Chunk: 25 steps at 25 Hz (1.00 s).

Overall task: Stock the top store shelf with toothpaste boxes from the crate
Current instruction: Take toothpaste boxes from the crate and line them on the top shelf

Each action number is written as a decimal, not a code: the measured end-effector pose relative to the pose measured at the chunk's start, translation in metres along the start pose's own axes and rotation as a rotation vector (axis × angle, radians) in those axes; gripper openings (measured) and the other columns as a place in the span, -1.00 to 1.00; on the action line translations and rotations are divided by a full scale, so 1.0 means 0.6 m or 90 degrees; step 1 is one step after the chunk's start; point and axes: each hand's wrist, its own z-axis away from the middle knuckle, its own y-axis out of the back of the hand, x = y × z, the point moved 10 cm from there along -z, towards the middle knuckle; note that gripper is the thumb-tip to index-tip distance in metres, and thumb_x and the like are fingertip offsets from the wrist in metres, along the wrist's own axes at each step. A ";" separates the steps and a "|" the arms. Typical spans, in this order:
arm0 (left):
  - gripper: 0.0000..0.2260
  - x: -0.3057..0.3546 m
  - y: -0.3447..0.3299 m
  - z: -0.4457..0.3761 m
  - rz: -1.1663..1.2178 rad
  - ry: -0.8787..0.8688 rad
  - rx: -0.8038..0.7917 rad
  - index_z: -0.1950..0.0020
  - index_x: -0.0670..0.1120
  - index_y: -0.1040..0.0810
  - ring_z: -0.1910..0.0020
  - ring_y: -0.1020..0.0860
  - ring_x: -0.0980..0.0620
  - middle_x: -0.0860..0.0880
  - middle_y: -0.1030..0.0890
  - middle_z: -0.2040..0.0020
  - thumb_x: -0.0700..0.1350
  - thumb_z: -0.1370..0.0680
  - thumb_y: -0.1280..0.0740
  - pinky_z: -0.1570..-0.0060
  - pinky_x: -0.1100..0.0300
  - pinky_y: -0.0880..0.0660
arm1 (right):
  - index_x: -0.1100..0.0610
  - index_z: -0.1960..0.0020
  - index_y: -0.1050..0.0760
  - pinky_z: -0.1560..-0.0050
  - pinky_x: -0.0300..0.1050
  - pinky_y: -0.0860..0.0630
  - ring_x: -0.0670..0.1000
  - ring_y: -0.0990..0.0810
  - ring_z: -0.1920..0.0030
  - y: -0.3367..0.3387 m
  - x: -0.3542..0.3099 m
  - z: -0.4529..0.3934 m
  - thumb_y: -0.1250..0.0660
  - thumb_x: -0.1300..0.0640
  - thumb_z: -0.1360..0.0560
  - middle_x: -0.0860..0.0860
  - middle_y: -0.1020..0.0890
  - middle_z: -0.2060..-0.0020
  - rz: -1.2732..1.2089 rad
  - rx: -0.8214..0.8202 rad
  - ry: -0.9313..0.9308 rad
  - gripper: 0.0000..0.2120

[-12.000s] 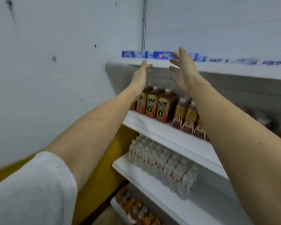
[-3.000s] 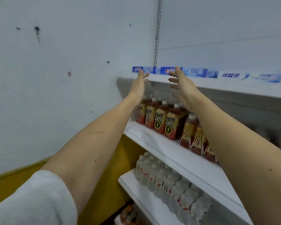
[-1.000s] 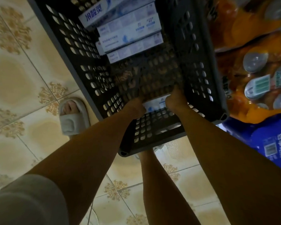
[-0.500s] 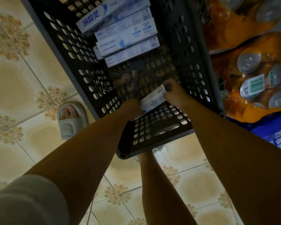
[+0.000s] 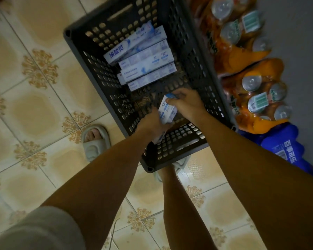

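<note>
Both hands are down inside the crate point(image 5: 202, 56), sharing one box point(image 5: 167, 110) between them: the left hand point(image 5: 152, 123) curls round its near end and the right hand point(image 5: 186, 103) pinches its far end, thumb on the printed face. Held at both ends like this, the long, light box probably stays level and does not twist as it is raised past the crate wall, and a two-handed hold would also suit setting it square on a high shelf. It looks tilted, with the far end toward 12 o'clock, and seems clear of the crate bottom, though whether the near end touches the grid is hidden by the left hand. The crate is a dark, perforated plastic one standing on the tiled floor point(image 5: 34, 109), close by the person's feet, likely so each box is only a bend away. Inside it, toward 12 o'clock from the hands, lies a stack point(image 5: 143, 60) of more toothpaste boxes, several laid roughly parallel and one slanted across the top at 11 o'clock; the exact count is hard to read. The grid bottom between stack and hands shows bare. At 3 o'clock, just outside the crate, sit shrink-wrapped bottles point(image 5: 246, 69) in orange film and a blue pack point(image 5: 285, 148). The shelf itself is out of view, so stocking is judged unfinished.
</note>
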 end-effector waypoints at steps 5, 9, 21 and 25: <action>-0.47 0.050 0.063 0.086 0.429 0.056 -0.154 -0.39 -0.12 -0.39 -0.22 -0.55 -0.07 -0.05 -0.59 -0.24 -0.19 -0.46 -0.48 -0.09 0.02 -0.53 | 0.09 0.01 -0.58 0.10 -0.09 -0.52 0.05 -0.59 0.12 0.011 -0.126 0.095 -0.29 0.03 -0.57 0.03 -0.62 0.15 -0.119 -0.043 -0.008 -0.85; -0.69 0.099 0.132 0.191 0.625 0.073 -0.338 -0.23 -0.17 -0.48 -0.20 -0.59 -0.12 -0.18 -0.62 -0.20 -0.32 -0.49 -0.34 -0.08 -0.04 -0.59 | 0.10 0.09 -0.55 0.11 -0.08 -0.44 0.07 -0.54 0.19 0.030 -0.186 0.187 -0.24 0.00 -0.55 0.04 -0.59 0.19 -0.130 -0.064 -0.042 -0.81; -0.70 0.200 0.440 0.464 0.786 -0.061 -0.373 -0.28 -0.14 -0.48 -0.30 -0.51 -0.19 -0.20 -0.52 -0.32 -0.25 -0.54 -0.25 -0.30 -0.20 -0.43 | 0.06 -0.13 -0.53 -0.07 0.15 -0.61 0.19 -0.61 -0.09 0.034 -0.341 0.505 -0.18 -0.15 -0.62 0.17 -0.63 -0.08 -0.213 -0.119 -0.090 -0.68; -0.63 0.267 0.543 0.572 0.700 -0.116 -0.311 -0.35 -0.17 -0.46 -0.10 -0.53 -0.14 -0.17 -0.56 -0.21 -0.03 -0.60 -0.29 -0.08 0.00 -0.57 | 0.12 -0.29 -0.49 -0.02 0.06 -0.60 0.13 -0.64 -0.08 0.015 -0.463 0.614 -0.12 -0.06 -0.66 0.13 -0.66 -0.10 -0.425 -0.125 0.020 -0.64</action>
